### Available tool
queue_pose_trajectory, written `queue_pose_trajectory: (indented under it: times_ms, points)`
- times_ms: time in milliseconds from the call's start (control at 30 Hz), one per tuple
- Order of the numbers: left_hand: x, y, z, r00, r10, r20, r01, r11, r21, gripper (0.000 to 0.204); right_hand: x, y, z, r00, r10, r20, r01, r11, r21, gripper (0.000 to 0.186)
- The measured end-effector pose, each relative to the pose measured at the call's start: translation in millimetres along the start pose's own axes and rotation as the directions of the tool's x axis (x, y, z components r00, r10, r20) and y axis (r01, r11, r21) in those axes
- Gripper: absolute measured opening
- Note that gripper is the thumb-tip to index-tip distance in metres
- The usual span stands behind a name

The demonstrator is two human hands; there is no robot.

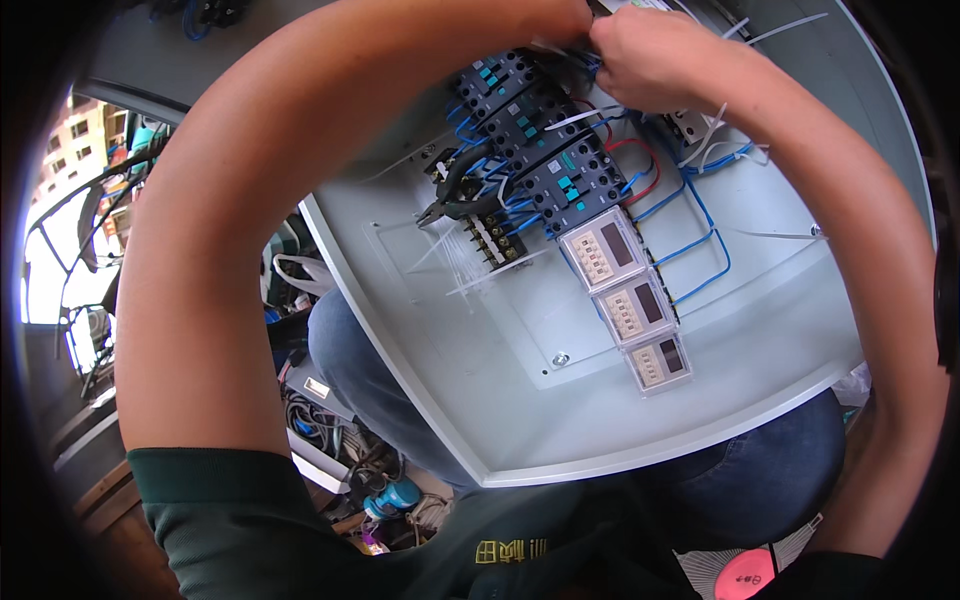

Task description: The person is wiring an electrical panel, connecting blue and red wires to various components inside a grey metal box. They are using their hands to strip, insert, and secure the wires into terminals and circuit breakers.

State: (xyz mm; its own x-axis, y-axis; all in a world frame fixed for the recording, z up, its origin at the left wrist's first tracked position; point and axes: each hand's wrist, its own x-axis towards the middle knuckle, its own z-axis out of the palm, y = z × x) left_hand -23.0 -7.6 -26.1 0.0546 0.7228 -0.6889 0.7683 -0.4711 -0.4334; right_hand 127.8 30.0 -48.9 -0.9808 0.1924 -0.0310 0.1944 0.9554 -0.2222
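Note:
A light grey metal electrical box [520, 400] lies across my lap. My right hand [645, 60] is at its far end, fingers closed; whatever they grip is hidden. My left hand [568, 22] meets it there at the top edge, its fingers out of sight. Below the hands runs a row of black contactors [570, 190] with teal parts, wired in blue. White cable ties [590, 117] stick out near the right hand. Several blue wires [712, 225] and a red wire [650, 160] loop beside the contactors. Dark-handled pliers [455, 195] rest over a terminal block [492, 240].
Three digital timers [605, 250] in clear covers continue the row toward me. Clipped white tie ends [470, 285] lie on the box floor. The box's raised rim [400, 375] borders my knees. Tangled cables [330, 425] and a teal tool [395, 497] lie below left.

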Motion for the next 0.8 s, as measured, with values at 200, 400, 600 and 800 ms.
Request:
queue_pose_trajectory:
  times_ms: [200, 400, 600, 800]
  points:
    - [-5.3, -3.7, -14.7, 0.984, 0.149, 0.096, -0.158, 0.984, 0.086, 0.022, -14.5, -0.6, -54.9, 0.959, 0.022, 0.283, -0.036, 0.998, 0.045, 0.028]
    - [-19.9, -1.7, -5.8, 0.992, 0.058, -0.116, -0.048, 0.995, 0.087, 0.022, 1.3, -5.7, -17.9, 0.869, -0.364, 0.337, 0.37, 0.928, 0.048, 0.025]
    - [-5.2, -9.4, -4.8, 0.993, 0.114, 0.029, -0.113, 0.992, -0.048, 0.022, -15.4, -0.3, -33.5, 0.993, -0.002, 0.12, -0.037, 0.946, 0.322, 0.026]
    - [-3.8, -9.5, -0.4, 0.995, 0.061, -0.083, -0.075, 0.981, -0.181, 0.02, -24.7, 2.0, -45.6, 0.998, 0.031, 0.059, -0.049, 0.937, 0.346, 0.026]
